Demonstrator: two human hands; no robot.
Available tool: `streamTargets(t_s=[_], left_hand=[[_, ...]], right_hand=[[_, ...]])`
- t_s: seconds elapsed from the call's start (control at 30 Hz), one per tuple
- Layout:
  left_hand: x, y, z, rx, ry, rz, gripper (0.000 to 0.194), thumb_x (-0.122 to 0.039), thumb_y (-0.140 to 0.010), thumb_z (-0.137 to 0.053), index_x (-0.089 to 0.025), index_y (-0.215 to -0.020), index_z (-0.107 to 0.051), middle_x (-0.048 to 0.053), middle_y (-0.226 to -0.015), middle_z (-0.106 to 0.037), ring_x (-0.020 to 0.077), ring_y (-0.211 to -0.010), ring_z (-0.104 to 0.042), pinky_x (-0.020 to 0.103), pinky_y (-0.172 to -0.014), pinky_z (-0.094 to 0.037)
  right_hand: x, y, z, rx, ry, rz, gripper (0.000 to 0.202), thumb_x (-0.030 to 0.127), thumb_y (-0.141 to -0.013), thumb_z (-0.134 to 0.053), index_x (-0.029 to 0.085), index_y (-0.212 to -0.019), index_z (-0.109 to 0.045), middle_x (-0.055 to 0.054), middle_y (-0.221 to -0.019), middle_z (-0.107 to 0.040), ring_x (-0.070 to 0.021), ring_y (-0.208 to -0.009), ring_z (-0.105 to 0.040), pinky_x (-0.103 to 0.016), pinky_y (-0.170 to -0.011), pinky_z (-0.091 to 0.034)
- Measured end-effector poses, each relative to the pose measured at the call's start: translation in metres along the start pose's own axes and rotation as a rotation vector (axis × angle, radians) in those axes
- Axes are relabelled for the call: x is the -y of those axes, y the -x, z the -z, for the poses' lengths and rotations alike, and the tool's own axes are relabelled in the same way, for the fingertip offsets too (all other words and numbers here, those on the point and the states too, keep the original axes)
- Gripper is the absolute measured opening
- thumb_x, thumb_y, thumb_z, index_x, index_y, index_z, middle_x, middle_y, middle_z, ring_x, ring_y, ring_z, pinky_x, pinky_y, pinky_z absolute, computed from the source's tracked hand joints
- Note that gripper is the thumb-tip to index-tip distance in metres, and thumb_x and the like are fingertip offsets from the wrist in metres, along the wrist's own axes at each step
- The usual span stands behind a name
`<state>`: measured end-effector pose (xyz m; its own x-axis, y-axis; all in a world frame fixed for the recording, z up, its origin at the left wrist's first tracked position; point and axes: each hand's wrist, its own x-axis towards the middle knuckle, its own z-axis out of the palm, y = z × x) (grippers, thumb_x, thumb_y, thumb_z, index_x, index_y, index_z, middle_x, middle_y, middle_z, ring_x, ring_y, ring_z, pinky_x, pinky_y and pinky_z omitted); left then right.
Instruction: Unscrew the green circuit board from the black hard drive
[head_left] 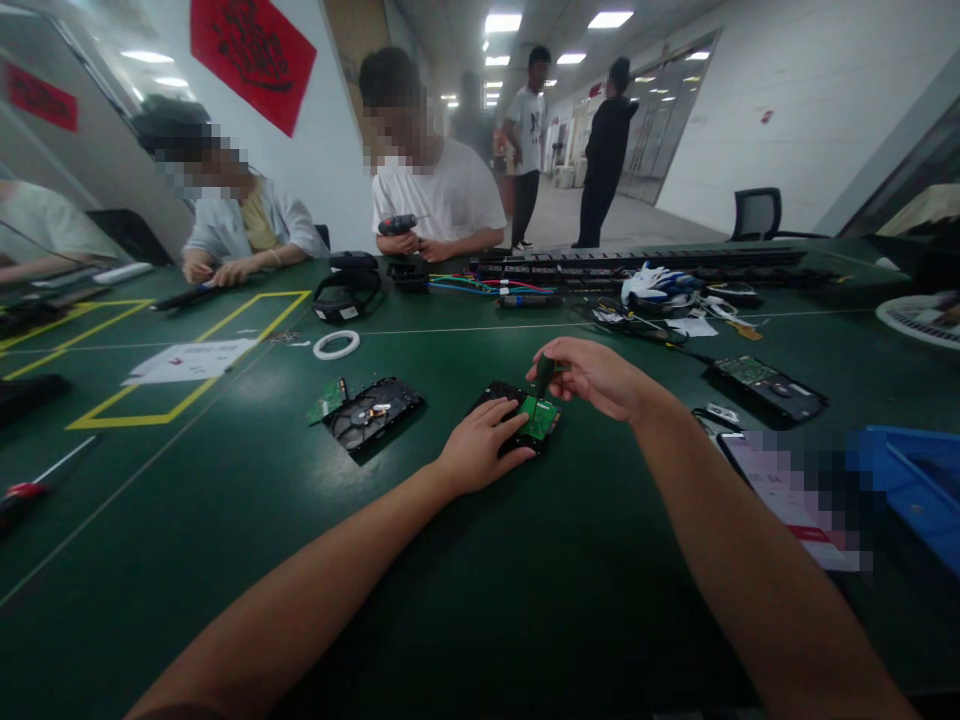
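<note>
A hard drive [550,432] lies on the green table with its green circuit board [538,418] facing up. My left hand [484,445] grips it against the table, fingers across its left part and thumb along the near edge. In my right hand [592,378] is a screwdriver [545,376], closed in my fingers and held upright. Its thin shaft points down at the board; whether the tip sits in a screw is too small to tell. Left of my hands lies another hard drive [375,415], opened up, with a loose green circuit board [326,402] beside it.
To the right lie another drive [769,388], a phone [787,500] and a blue bin [907,490]. White tape [336,345], paper [191,361] and a red-handled screwdriver [37,490] are on the left. Across the table, a person holds a power drill [397,224]; gloves [656,287] lie near cables.
</note>
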<state>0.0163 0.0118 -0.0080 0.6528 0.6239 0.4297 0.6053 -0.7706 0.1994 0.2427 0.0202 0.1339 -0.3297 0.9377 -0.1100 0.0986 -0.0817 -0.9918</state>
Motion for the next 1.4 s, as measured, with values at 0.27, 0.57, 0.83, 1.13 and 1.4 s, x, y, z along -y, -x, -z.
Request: streamTargets(t_s=[0.27, 0.57, 0.83, 1.13, 1.4], left_hand=[[-0.0005, -0.0002, 0.0011, -0.001, 0.000, -0.005, 0.060, -0.060, -0.100, -0.061, -0.023, -0.147, -0.059, 0.013, -0.154, -0.055, 0.0334, -0.146, -0.050, 0.055, -0.122, -0.042], [-0.0020, 0.0005, 0.0034, -0.001, 0.001, 0.001, 0.059, -0.059, -0.100, -0.061, -0.023, -0.147, -0.059, 0.013, -0.154, -0.056, 0.0329, -0.146, -0.049, 0.054, -0.122, -0.043], [0.0000, 0.0004, 0.0009, -0.001, -0.009, -0.008, 0.060, -0.060, -0.100, -0.060, -0.022, -0.146, -0.059, 0.013, -0.154, -0.054, 0.0335, -0.146, -0.049, 0.054, -0.122, -0.043], [0.0016, 0.0007, -0.0012, -0.010, -0.011, -0.013, 0.060, -0.060, -0.101, -0.059, -0.023, -0.147, -0.059, 0.013, -0.154, -0.055, 0.0334, -0.145, -0.050, 0.054, -0.121, -0.043], [0.0009, 0.0013, -0.0002, -0.006, -0.006, -0.012, 0.060, -0.060, -0.101, -0.059, -0.022, -0.148, -0.059, 0.014, -0.154, -0.055, 0.0332, -0.145, -0.050, 0.054, -0.121, -0.043]], right_hand=[[0.0014, 0.0026, -0.0019, 0.056, -0.005, -0.001, 0.014, 0.035, -0.092, -0.061, 0.022, -0.097, -0.061, -0.010, -0.102, -0.077, -0.0141, -0.057, -0.056, -0.028, -0.046, -0.036], [0.0010, 0.0024, -0.0034, 0.058, 0.017, 0.021, 0.023, 0.042, -0.099, -0.060, 0.019, -0.094, -0.066, -0.007, -0.095, -0.071, -0.0118, -0.059, -0.058, -0.026, -0.050, -0.043], [0.0014, 0.0037, -0.0038, 0.036, 0.055, 0.015, 0.019, 0.039, -0.093, -0.070, 0.021, -0.094, -0.065, -0.005, -0.092, -0.070, -0.0117, -0.062, -0.058, -0.024, -0.049, -0.043], [-0.0032, 0.0013, 0.0000, 0.085, -0.029, 0.045, 0.025, 0.044, -0.091, -0.075, 0.022, -0.093, -0.064, -0.007, -0.097, -0.073, -0.0122, -0.063, -0.060, -0.024, -0.049, -0.043], [-0.0006, 0.0010, 0.0022, 0.086, 0.056, 0.043, 0.020, 0.040, -0.094, -0.067, 0.022, -0.097, -0.076, -0.005, -0.095, -0.070, -0.0122, -0.065, -0.059, -0.024, -0.052, -0.044]])
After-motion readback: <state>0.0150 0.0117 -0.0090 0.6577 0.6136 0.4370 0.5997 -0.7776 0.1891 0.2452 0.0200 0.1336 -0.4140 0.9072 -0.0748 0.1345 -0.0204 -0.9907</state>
